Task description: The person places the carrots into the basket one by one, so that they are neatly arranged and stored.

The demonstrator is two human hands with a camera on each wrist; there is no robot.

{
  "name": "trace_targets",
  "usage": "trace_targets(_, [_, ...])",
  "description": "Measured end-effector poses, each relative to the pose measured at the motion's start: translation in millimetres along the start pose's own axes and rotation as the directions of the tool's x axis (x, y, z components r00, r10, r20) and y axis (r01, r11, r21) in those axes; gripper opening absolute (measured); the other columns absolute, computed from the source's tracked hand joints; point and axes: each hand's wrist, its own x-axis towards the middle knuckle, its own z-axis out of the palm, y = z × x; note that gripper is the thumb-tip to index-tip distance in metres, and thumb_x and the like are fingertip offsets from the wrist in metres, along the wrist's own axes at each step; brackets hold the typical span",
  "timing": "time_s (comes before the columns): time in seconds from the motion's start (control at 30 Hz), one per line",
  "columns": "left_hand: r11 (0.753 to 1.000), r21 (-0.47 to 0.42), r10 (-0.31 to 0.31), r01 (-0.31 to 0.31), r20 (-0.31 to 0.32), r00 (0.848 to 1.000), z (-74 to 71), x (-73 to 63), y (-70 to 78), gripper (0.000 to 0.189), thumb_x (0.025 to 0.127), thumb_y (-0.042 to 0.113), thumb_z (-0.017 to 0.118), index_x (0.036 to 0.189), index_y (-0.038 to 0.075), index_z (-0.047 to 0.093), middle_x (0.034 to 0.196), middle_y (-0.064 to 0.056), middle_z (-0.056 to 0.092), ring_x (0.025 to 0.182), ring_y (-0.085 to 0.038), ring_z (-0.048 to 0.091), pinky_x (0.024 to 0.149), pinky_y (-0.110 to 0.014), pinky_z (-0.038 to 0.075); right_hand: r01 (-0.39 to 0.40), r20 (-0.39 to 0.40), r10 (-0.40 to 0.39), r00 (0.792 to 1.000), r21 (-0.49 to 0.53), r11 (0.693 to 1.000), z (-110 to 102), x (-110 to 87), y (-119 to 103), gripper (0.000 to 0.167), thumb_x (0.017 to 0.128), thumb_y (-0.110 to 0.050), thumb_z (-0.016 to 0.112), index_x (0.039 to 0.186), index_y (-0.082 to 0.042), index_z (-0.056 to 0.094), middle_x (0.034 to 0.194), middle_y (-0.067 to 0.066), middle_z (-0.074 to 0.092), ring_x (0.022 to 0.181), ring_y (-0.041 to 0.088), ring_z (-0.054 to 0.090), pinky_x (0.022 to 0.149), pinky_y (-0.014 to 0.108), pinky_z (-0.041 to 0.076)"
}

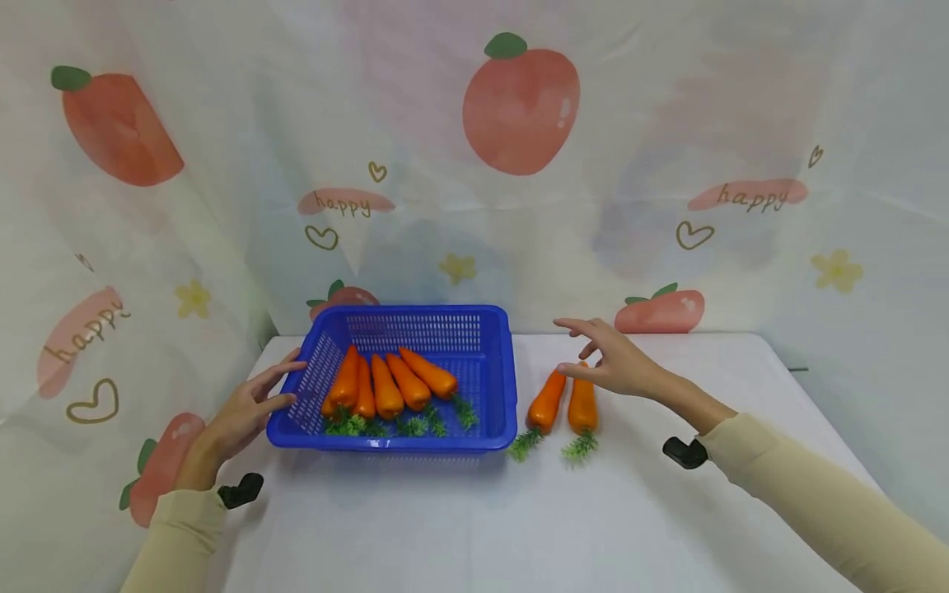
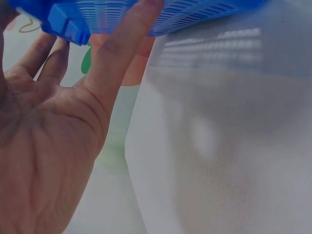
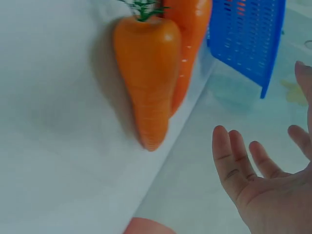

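Observation:
My left hand rests at the left wall of a blue plastic basket, its fingers and thumb fairly straight. In the left wrist view the thumb lies against the outside of the basket. Several orange toy carrots with green leafy tops lie inside, mostly toward the left. Two more carrots are on the table right of the basket: a nearer-to-basket carrot and an outer carrot. Above their tips hovers my right hand, fingers spread and holding nothing.
A white-covered table bears everything. Behind it and at the left hangs a pale cloth printed with fruit, hearts and words, close to the basket's back. Black wrist mounts stick out at both sleeves.

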Motion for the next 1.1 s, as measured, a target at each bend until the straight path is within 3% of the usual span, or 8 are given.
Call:
trace_targets(0.13, [1.000,0.013,0.007,-0.007,-0.007,1.000,-0.3,0.7,0.4,0.057,0.106,0.012,0.056,0.159,0.010,0.035,0.174,0.003,0.001,0.152,-0.050,0.008,0.094,-0.036,0.058,-0.048,-0.004,0.048,0.999,0.025,0.999,3.5,-11.3,12.1,0.074,0.092,-0.031,0.080,0.154,-0.012,0.045,0.136,0.021,0.054,0.101,0.037,0.067,0.079,0.039,0.060])
trace_targets(0.3, [1.000,0.018,-0.001,0.001,-0.018,1.000,0.7,1.8,3.0,0.058,0.105,0.012,0.057,0.159,0.012,0.036,0.174,0.003,0.001,0.152,-0.051,0.009,0.092,-0.035,0.059,-0.139,0.011,0.139,0.990,0.051,0.989,9.9,-22.1,24.1,0.071,0.093,-0.031,0.078,0.152,-0.009,0.045,0.132,0.026,0.053,0.097,0.032,0.067,0.073,0.037,0.061])
trace_targets(0.43, [1.000,0.007,0.003,-0.003,-0.013,1.000,2.2,0.5,5.7,0.057,0.105,0.010,0.056,0.159,0.012,0.037,0.174,0.001,0.000,0.151,-0.052,0.008,0.091,-0.035,0.059,-0.213,0.059,0.208,0.976,0.102,0.972,16.1,-26.9,32.6,0.072,0.093,-0.029,0.078,0.153,-0.008,0.043,0.132,0.032,0.047,0.089,0.030,0.067,0.067,0.034,0.060])
trace_targets(0.57, [1.000,0.004,0.009,-0.009,-0.005,1.000,3.6,-1.0,7.2,0.057,0.105,0.010,0.056,0.159,0.013,0.038,0.174,-0.001,-0.001,0.151,-0.053,0.006,0.091,-0.035,0.059,-0.290,0.128,0.270,0.954,0.175,0.941,20.9,-29.8,37.3,0.074,0.093,-0.029,0.077,0.153,-0.009,0.040,0.136,0.035,0.041,0.084,0.030,0.067,0.068,0.038,0.062])
trace_targets(1.1, [1.000,-0.005,0.001,-0.001,-0.008,1.000,4.0,-1.1,5.6,0.057,0.105,0.010,0.056,0.159,0.012,0.037,0.174,0.000,-0.001,0.151,-0.052,0.008,0.090,-0.034,0.059,-0.409,0.224,0.359,0.906,0.245,0.879,33.3,-31.8,39.6,0.073,0.094,-0.027,0.076,0.152,-0.001,0.040,0.133,0.034,0.046,0.081,0.028,0.067,0.071,0.040,0.063])
